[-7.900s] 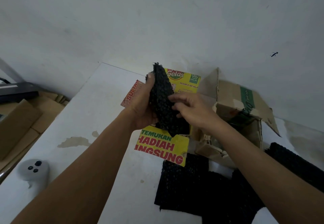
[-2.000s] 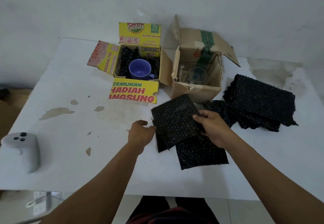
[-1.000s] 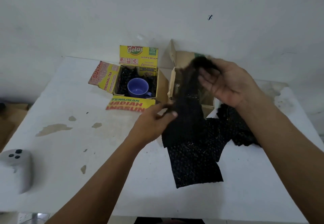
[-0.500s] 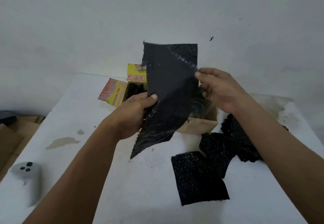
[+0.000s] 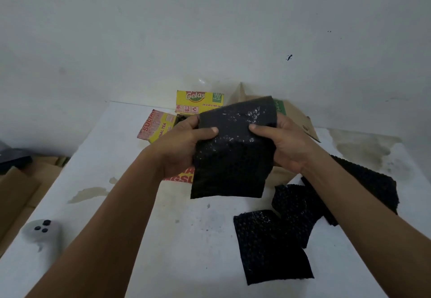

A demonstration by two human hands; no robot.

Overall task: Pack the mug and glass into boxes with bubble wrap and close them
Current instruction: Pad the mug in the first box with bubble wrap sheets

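Note:
I hold a black bubble wrap sheet [image 5: 233, 153] up in front of me, above the table. My left hand [image 5: 182, 146] grips its left edge and my right hand [image 5: 284, 143] grips its right edge. Behind the sheet stand the yellow tea box [image 5: 198, 101] with open flaps and the brown cardboard box [image 5: 296, 118]. The mug and the glass are hidden by the sheet and my hands.
More black bubble wrap pieces [image 5: 272, 244] lie on the white table [image 5: 186, 239] at the right, with a stack [image 5: 363, 185] under my right forearm. A grey controller [image 5: 42, 230] sits at the table's left edge. Flattened cardboard [image 5: 16, 195] lies on the floor at the left. A white wall is close behind.
I lifted one bubble wrap sheet off the table and unfolded it. It now hangs lower, and both hands grip it at its sides.

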